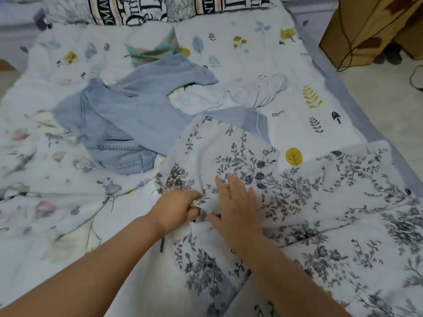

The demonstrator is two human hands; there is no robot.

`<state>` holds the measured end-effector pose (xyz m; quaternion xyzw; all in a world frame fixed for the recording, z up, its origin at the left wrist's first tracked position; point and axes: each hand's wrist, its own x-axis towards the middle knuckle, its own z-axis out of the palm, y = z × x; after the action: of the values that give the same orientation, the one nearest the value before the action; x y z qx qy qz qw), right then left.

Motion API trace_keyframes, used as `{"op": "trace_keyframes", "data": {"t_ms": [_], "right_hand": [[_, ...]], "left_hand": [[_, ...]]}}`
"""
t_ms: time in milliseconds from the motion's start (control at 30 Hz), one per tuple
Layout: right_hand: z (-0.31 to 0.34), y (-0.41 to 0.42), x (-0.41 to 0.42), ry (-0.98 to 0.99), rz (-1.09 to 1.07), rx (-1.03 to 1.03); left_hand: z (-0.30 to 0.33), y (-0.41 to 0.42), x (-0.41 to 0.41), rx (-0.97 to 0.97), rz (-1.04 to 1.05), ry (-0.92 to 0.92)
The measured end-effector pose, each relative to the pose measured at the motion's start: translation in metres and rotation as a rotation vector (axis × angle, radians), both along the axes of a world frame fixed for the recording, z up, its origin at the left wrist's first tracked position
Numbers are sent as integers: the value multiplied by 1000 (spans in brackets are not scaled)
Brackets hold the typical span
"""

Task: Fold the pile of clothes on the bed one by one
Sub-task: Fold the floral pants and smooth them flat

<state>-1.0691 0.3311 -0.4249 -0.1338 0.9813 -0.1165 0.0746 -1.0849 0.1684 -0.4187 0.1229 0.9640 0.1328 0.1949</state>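
A white garment with a dark floral print [297, 202] lies spread over the near right part of the bed. My left hand [176, 208] grips a bunched fold of it with curled fingers. My right hand [238, 202] lies flat on the same cloth just to the right, fingers straight. Behind them sits the pile: light blue jeans [119, 124], a pale blue top [169, 74], a white garment [242, 94] and a green patterned piece [153, 51].
The bed is covered by a white sheet printed with leaves [320, 72]. Lettered pillows [128, 10] line the head end. A wooden cabinet [366, 30] with a black cable stands on the tiled floor at the right.
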Motion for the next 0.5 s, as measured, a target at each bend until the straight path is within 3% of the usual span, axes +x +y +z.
{"op": "trace_keyframes", "data": {"t_ms": [100,167,233,300,433,500], "right_hand": [[13,-13,-9,-154,128,20],[24,-17,-8,-180,159,-117],[39,-12,-3,-148,127,-290],[56,-2,-1,-121,83,-337],[97,24,1,-166,-12,-486],[117,35,3,-165,-24,-554]], "left_hand": [[23,-2,16,143,-80,149],[34,-8,17,166,-84,190],[41,-19,11,226,-16,155],[40,-32,4,240,6,101],[18,-46,-11,146,22,154],[13,-46,-17,192,64,194]]}}
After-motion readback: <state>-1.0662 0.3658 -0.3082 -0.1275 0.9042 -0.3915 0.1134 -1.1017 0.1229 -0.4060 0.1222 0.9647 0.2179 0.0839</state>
